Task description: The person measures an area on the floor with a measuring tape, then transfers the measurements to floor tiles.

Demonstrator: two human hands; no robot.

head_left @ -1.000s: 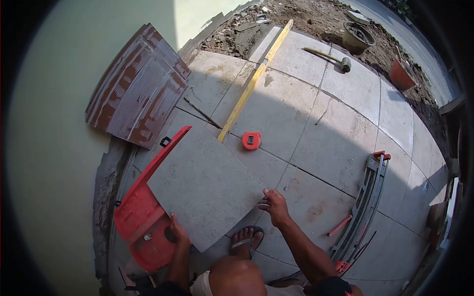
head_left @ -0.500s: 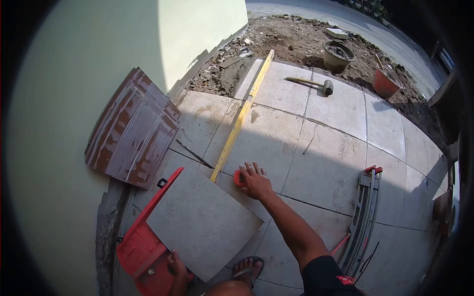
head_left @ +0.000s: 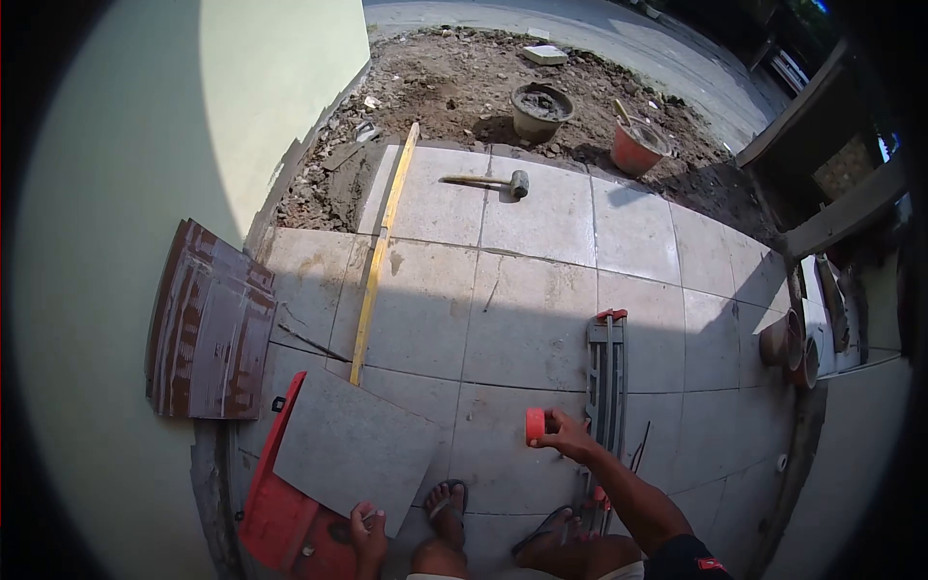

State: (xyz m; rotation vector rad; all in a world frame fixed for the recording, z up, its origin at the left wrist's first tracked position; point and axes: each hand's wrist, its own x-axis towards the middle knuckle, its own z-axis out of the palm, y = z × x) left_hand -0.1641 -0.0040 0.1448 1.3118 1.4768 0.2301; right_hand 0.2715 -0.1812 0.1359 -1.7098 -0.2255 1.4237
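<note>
My right hand [head_left: 568, 438] is closed around a small red tape measure [head_left: 535, 426], held above the paved floor to the left of the tile cutter [head_left: 606, 387]. My left hand [head_left: 368, 532] is curled at the near edge of a loose grey square tile [head_left: 353, 440]; a small pale thing shows at its fingers, too small to name. The tile lies partly over an open red case [head_left: 275, 517]. Beyond the tile, a long yellow spirit level [head_left: 379, 256] lies on the laid tiles, its near end at the loose tile's far edge.
A rubber mallet [head_left: 519, 184] lies on the far tiles. Mortar buckets, one dark [head_left: 541, 114] and one red [head_left: 638, 147], stand on the dirt. Brown-backed tiles [head_left: 213, 324] lean on the left wall. A thin rod [head_left: 314, 343] lies near them. Pots [head_left: 781, 338] stand at right.
My right hand has lifted the red tape measure from the floor beside the level and carried it right. My view has turned right. My left hand stays by the tile's near edge.
</note>
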